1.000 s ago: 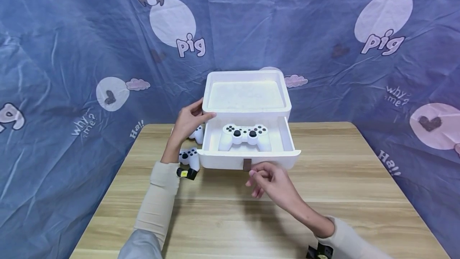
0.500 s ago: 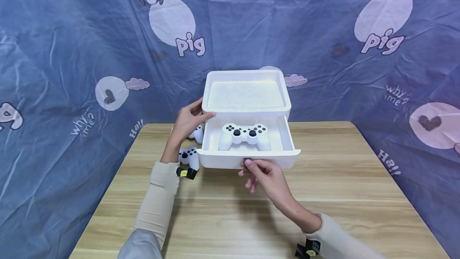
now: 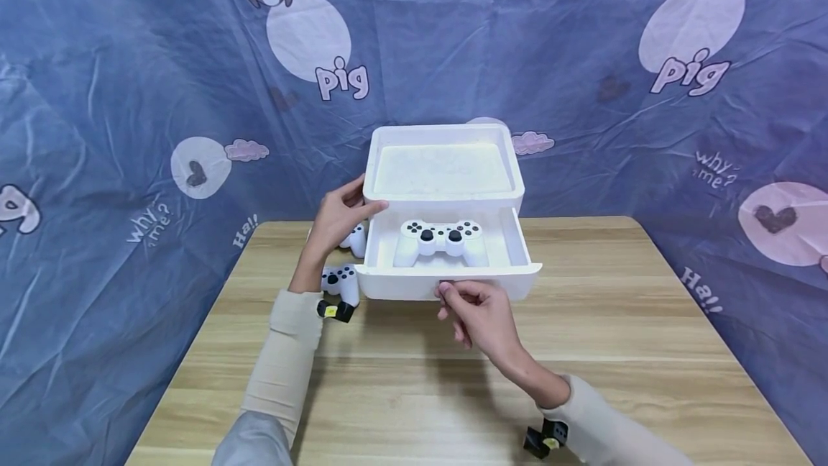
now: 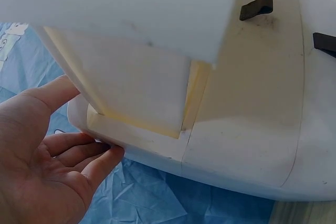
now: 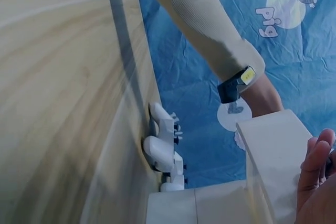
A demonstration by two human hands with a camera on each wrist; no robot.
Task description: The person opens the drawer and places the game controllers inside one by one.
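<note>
A white drawer cabinet (image 3: 446,171) has its upper drawer (image 3: 394,285) pulled out toward me. In that drawer lies a white game controller (image 3: 406,250) with black sticks. My left hand (image 3: 336,220) grips the cabinet's left side, its thumb on the front edge and the other fingers round the side, as the left wrist view also shows. At the middle of the drawer front, my right hand (image 3: 481,311) pinches the brown pull tab between thumb and index finger, which largely hide it. In the right wrist view, only part of the right hand (image 5: 317,177) shows.
Two more white controllers stand left of the cabinet, one nearer (image 3: 346,285) and one farther (image 3: 356,239), partly behind my left arm. Lower dark tabs (image 4: 257,8) show in the left wrist view. A blue printed cloth (image 3: 582,92) hangs behind the wooden table (image 3: 614,308).
My right hand has moved slightly left and up from beside the brown tab and now pinches it. The left hand keeps its place on the cabinet. The drawer stays pulled out.
</note>
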